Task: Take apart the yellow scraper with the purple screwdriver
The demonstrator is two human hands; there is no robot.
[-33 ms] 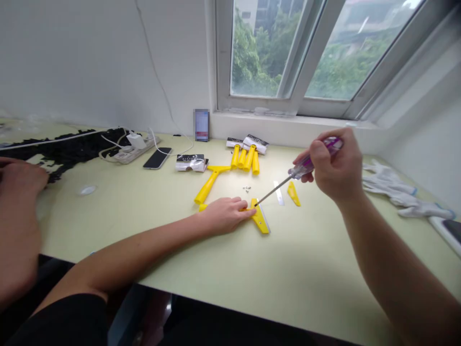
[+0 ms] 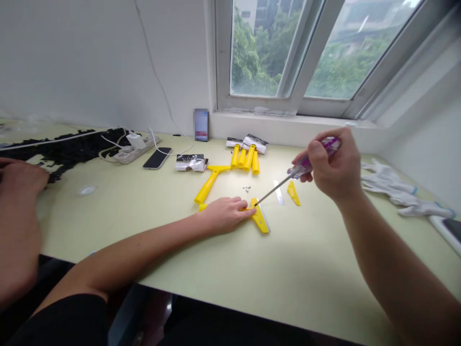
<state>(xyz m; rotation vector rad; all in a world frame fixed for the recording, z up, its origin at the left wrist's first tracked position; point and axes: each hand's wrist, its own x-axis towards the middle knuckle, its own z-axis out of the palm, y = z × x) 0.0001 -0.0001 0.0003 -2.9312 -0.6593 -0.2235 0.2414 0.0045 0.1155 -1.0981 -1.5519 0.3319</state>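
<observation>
Head view: left hand [image 2: 225,215] clasped yellow scraper [image 2: 260,220] by handle, scraper lying on tabletop [image 2: 230,274]. Right hand [image 2: 334,166] gripped screwdriver [image 2: 290,176] aslant, tip toward scraper head's far end, just beside left forefinger [image 2: 251,212]. Sound practice likely called for steeper shaft, tip fully seated, steady downward pressure.

You have one screwdriver [image 2: 304,166], two yellow T-shaped scrapers [image 2: 261,222], four yellow handles [image 2: 248,160] with wrapped heads, one loose blade [image 2: 278,194], one loose yellow plate [image 2: 293,193], one power strip [image 2: 129,153], at least two phones [image 2: 157,158] and at least four screws [image 2: 244,187], too tiny to count surely.
</observation>
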